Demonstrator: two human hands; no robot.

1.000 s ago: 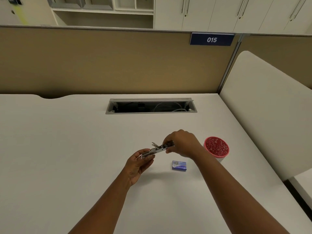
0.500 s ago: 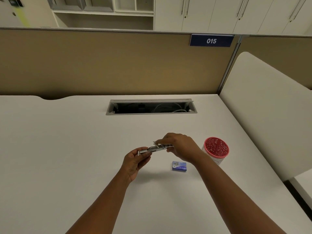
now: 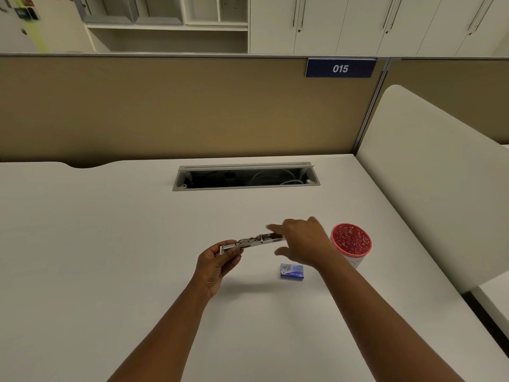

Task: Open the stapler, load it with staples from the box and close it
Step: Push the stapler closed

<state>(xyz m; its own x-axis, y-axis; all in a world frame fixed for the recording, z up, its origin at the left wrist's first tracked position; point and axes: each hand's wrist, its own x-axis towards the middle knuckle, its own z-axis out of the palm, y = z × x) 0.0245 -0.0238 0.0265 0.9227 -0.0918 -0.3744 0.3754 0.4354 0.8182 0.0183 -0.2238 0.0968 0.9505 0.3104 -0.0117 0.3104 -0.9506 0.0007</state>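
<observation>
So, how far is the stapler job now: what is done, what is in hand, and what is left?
Done: the stapler looks opened out flat and is off the desk.
In hand: the left hand grips its near end, while the right hand hovers over the far end with relaxed fingers.
Left: the blue staple box lies shut on the desk, so loading and closing apparently remain.

One stapler [image 3: 253, 242], one staple box [image 3: 292, 271], one red cup [image 3: 351, 239].
</observation>
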